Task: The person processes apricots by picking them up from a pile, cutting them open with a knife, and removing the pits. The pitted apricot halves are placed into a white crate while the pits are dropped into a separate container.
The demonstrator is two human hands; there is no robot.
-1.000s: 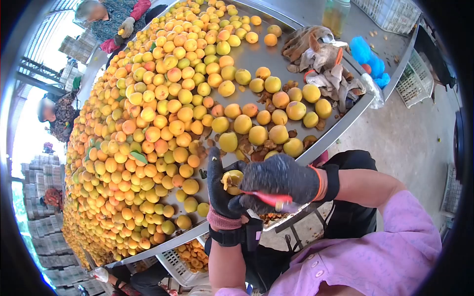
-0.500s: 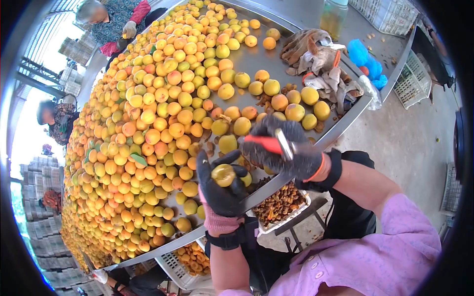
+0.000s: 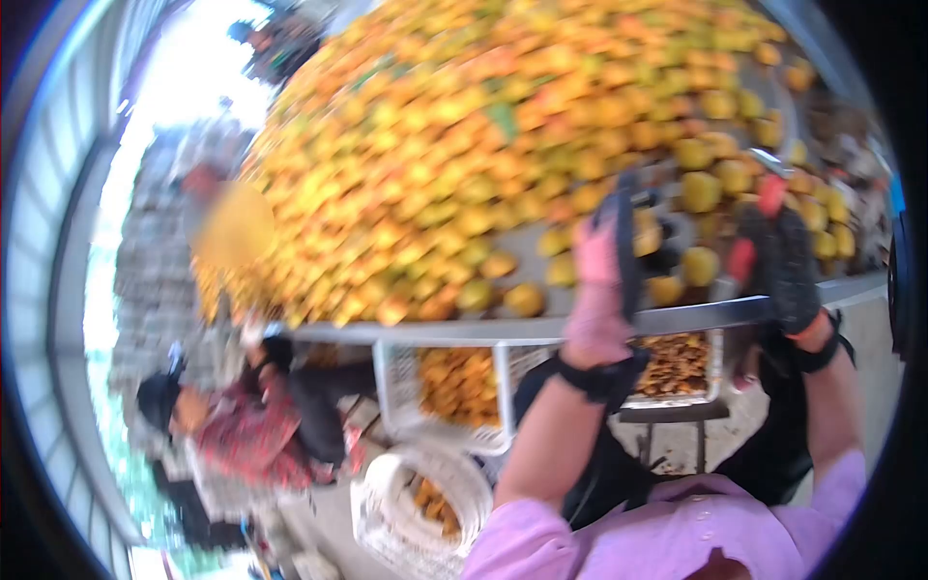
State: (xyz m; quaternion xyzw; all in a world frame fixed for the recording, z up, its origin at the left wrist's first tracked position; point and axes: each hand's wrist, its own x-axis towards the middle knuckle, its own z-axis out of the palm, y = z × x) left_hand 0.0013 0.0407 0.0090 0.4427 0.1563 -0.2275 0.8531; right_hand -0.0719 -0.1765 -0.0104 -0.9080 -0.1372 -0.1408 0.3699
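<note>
A large heap of yellow-orange fruit [image 3: 425,184] covers the metal table [image 3: 696,317], blurred by motion. At the table's near edge my left hand [image 3: 611,261], in a black and pink glove, is shut on a yellow fruit [image 3: 646,232]. To its right my right hand [image 3: 785,261], in a dark glove, is closed round a red-handled tool [image 3: 771,193] with a metal end pointing up. The two hands are apart, with a few yellow-green fruits [image 3: 700,265] between them.
Below the table edge stand a white crate of orange pieces [image 3: 505,387], a crate of brown pits [image 3: 717,372] and a round white basket [image 3: 474,483]. A person in a red patterned top [image 3: 256,440] sits at the left. Stacked crates [image 3: 159,261] stand behind.
The view has swung left, so the heap and both hands appear farther right. My hands have moved apart. The seated person and the round basket have come into view.
</note>
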